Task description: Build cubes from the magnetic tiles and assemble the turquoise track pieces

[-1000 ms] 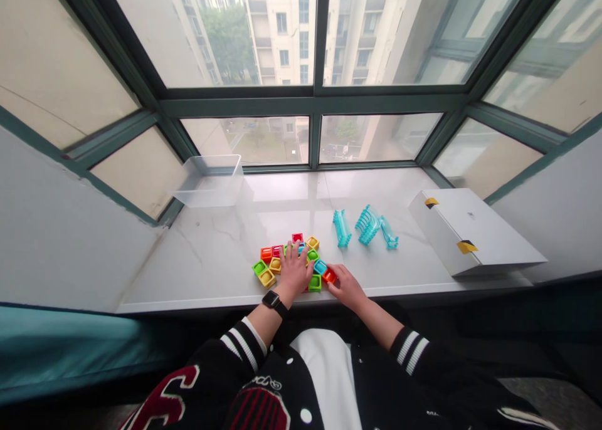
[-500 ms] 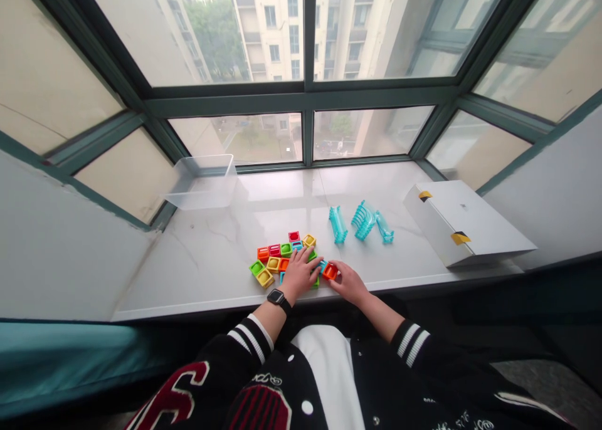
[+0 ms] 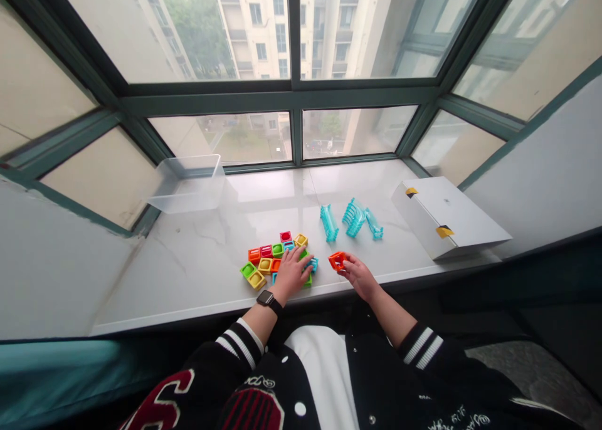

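Between the fingertips of my right hand (image 3: 361, 276) is an orange-red hollow block (image 3: 337, 261), held apart from the others. My left hand (image 3: 292, 274) lies with fingers spread over a cluster of small coloured blocks. Around it show yellow blocks (image 3: 256, 279), a green block (image 3: 248, 269), a red block (image 3: 285, 236) and a blue block (image 3: 313, 265) by the fingertips. Part of the cluster is hidden under the left hand.
Several translucent turquoise plastic pieces (image 3: 353, 217) lie behind the blocks on the white marbled sill (image 3: 197, 261). A clear plastic bin (image 3: 188, 198) stands at the back left. A white box (image 3: 456, 217) with yellow-black tabs sits on the right, and window frames enclose the sill.
My right hand has drawn the orange-red block away to the right, separating it from the blue block. My left hand stays on the cluster. The view has shifted slightly.
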A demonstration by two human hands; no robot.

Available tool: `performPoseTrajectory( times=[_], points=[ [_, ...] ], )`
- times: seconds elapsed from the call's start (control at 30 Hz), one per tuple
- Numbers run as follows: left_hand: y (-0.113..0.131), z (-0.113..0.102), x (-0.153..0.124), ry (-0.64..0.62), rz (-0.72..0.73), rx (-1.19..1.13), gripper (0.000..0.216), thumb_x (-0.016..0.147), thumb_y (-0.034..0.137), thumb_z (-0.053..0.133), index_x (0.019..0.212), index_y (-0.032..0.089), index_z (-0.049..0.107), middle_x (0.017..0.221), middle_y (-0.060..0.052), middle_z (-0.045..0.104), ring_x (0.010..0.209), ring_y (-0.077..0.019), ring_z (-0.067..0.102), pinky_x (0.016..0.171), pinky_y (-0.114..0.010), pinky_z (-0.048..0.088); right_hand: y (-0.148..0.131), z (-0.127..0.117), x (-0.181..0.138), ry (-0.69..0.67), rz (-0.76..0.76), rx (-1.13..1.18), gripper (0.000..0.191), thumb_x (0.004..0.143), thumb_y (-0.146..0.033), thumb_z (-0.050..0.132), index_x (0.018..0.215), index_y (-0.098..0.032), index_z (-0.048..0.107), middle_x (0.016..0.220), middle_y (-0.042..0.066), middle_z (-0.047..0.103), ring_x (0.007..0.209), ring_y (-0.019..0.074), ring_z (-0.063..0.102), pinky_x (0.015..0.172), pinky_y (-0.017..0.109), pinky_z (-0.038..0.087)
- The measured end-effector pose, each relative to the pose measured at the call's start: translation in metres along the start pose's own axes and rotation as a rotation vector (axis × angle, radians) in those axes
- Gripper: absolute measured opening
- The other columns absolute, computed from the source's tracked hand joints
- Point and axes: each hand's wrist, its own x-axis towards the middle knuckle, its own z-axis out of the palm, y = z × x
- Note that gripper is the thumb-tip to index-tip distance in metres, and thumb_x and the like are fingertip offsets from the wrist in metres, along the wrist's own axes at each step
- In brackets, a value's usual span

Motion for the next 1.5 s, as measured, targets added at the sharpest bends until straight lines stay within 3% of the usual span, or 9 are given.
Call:
performPoseTrajectory(
  times=[0.13,0.3,0.53,0.67,0.83,1.1,1.2,1.37,1.5],
  points=[
    [0.007,-0.015,0.001,0.004,0.003,-0.139,0.058,0.099,0.043,0.065,0.153,0.027,0.052,0.159,-0.013,0.052,0.150,-0.0353,0.045,0.126,-0.065,0.030,-0.008,0.017,-0.004,-0.094,0.042,0.134,0.046,0.079,-0.044,0.087,0.119,-0.027,0.072,0.123,0.006,0.077,0.112,0.0254,0.072,0.100,0.041,0.055],
    [0.035,-0.042,-0.008,0.146,0.103,-0.374,0.078,0.090,0.046,0.077,0.158,0.032,0.041,0.160,-0.013,0.049,0.149,-0.0316,0.047,0.122,-0.055,0.044,-0.016,0.037,-0.010,-0.210,0.041,0.216,0.048,0.076,-0.036,0.091,0.120,-0.028,0.073,0.128,0.005,0.075,0.119,0.0254,0.070,0.109,0.044,0.052],
    [0.053,-0.055,-0.014,0.231,0.150,-0.429,0.046,0.097,0.030,0.068,0.142,0.032,0.056,0.140,-0.009,0.063,0.132,-0.0258,0.062,0.111,-0.047,0.055,-0.024,0.054,-0.018,-0.353,0.018,0.118,0.051,0.081,-0.039,0.089,0.128,-0.030,0.071,0.137,0.006,0.070,0.126,0.0282,0.067,0.110,0.049,0.052],
    [0.054,-0.061,-0.014,0.190,0.035,-0.423,0.042,0.096,0.033,0.069,0.137,0.031,0.060,0.137,-0.009,0.065,0.130,-0.0268,0.063,0.111,-0.045,0.055,-0.025,0.056,-0.018,-0.325,-0.093,-0.085,0.062,0.084,-0.050,0.085,0.139,-0.032,0.063,0.140,0.009,0.067,0.130,0.0316,0.064,0.109,0.053,0.054],
    [0.054,-0.057,-0.015,0.193,-0.077,-0.468,0.041,0.094,0.037,0.071,0.133,0.027,0.062,0.127,-0.009,0.071,0.119,-0.0280,0.068,0.104,-0.047,0.057,-0.020,0.062,-0.019,-0.281,-0.313,-0.363,0.080,0.080,-0.046,0.088,0.151,-0.033,0.053,0.146,0.010,0.060,0.128,0.0305,0.064,0.105,0.048,0.059],
    [0.046,-0.036,-0.016,0.105,-0.092,-0.427,0.045,0.094,0.043,0.071,0.134,0.023,0.062,0.124,-0.011,0.074,0.112,-0.0279,0.072,0.099,-0.044,0.059,-0.012,0.064,-0.016,-0.165,-0.396,-0.526,0.064,0.081,-0.041,0.085,0.139,-0.028,0.061,0.137,0.009,0.062,0.114,0.0275,0.069,0.097,0.043,0.062],
    [0.034,-0.030,-0.015,0.040,-0.014,-0.286,0.052,0.094,0.044,0.072,0.140,0.024,0.059,0.133,-0.012,0.071,0.123,-0.0304,0.067,0.110,-0.050,0.053,-0.011,0.058,-0.013,-0.127,-0.366,-0.563,0.062,0.078,-0.039,0.086,0.133,-0.026,0.062,0.130,0.009,0.067,0.111,0.0274,0.070,0.096,0.044,0.062],
    [0.002,-0.020,-0.014,0.096,-0.126,0.089,0.059,0.096,0.048,0.067,0.150,0.028,0.054,0.161,-0.013,0.051,0.153,-0.0392,0.039,0.130,-0.068,0.013,-0.009,0.037,-0.010,-0.058,-0.303,-0.581,0.065,0.074,-0.040,0.087,0.132,-0.025,0.061,0.124,0.009,0.070,0.110,0.0273,0.072,0.096,0.045,0.062],
    [-0.016,-0.012,-0.013,0.086,-0.200,0.157,0.056,0.100,0.050,0.056,0.150,0.026,0.056,0.163,-0.014,0.048,0.153,-0.0403,0.037,0.129,-0.067,0.017,-0.007,0.007,-0.005,0.047,-0.295,-0.646,0.064,0.073,-0.040,0.086,0.130,-0.025,0.061,0.127,0.009,0.070,0.111,0.0273,0.072,0.101,0.047,0.060]
  ],
)
